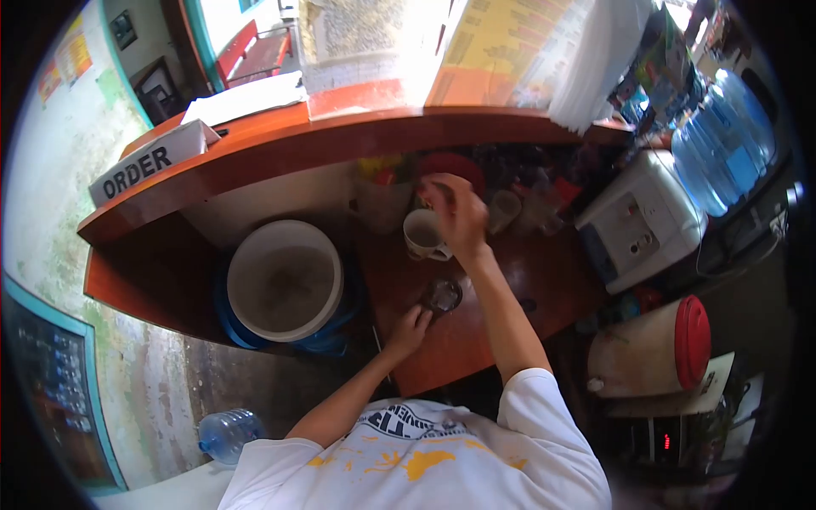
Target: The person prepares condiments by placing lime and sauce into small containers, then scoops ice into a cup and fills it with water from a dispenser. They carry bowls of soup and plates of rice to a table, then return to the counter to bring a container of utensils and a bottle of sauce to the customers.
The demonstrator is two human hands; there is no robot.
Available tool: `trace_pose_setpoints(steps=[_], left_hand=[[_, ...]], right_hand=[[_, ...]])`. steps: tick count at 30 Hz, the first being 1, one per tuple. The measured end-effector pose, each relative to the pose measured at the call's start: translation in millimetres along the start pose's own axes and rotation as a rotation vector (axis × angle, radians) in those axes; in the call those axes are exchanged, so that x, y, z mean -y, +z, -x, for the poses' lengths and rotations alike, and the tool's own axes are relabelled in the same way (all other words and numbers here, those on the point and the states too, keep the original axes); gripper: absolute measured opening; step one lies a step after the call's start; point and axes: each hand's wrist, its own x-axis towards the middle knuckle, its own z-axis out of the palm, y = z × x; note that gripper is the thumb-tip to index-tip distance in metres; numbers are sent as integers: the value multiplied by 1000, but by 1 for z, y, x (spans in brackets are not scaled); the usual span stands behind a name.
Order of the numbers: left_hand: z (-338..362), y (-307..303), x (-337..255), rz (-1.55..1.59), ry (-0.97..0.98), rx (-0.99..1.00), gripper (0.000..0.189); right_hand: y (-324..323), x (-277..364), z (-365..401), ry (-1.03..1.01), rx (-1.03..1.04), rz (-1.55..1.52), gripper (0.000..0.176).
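My left hand [411, 328] is closed at the near left side of a small clear glass [444, 296], which stands on the brown table and seems to have ice or clear contents in it. My right hand [463, 217] is raised above the table beside a white mug [419, 228], partly covering it. Its fingers are bent together; what they hold, if anything, is too blurred to make out. The mug's handle points towards me. Just right of that hand stands a clear plastic cup [505, 208].
A large white bucket [330, 293] sits at left below the counter [280, 146]. An ORDER sign [153, 164] stands on the counter's left end. At right are a water dispenser [642, 217] with its blue bottle [722, 144] and a cooler with red lid [695, 342].
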Motion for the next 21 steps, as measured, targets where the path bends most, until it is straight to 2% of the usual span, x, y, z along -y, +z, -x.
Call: trace_pose_setpoints(steps=[1,5,8,12,15,18,19,21], left_hand=[[2,-2,-2,37,-2,16,25],[4,-6,-7,122,14,70,25],[4,-5,-4,159,33,84,25],[2,-3,-4,192,22,95,25],[1,-5,-5,185,28,113,25],[5,-9,-8,233,34,139,24],[6,-10,-7,256,38,145,24],[6,-14,-7,255,35,152,22]], right_hand=[[-20,19,5,-122,-56,61,11],[-88,58,55,69,-358,-74,10],[-106,68,88,219,-299,70,9],[-92,73,104,279,-257,149,11],[-77,59,107,238,-135,269,10],[-63,39,115,400,13,202,9],[-58,34,116,487,33,174,9],[-55,34,122,522,-7,185,8]])
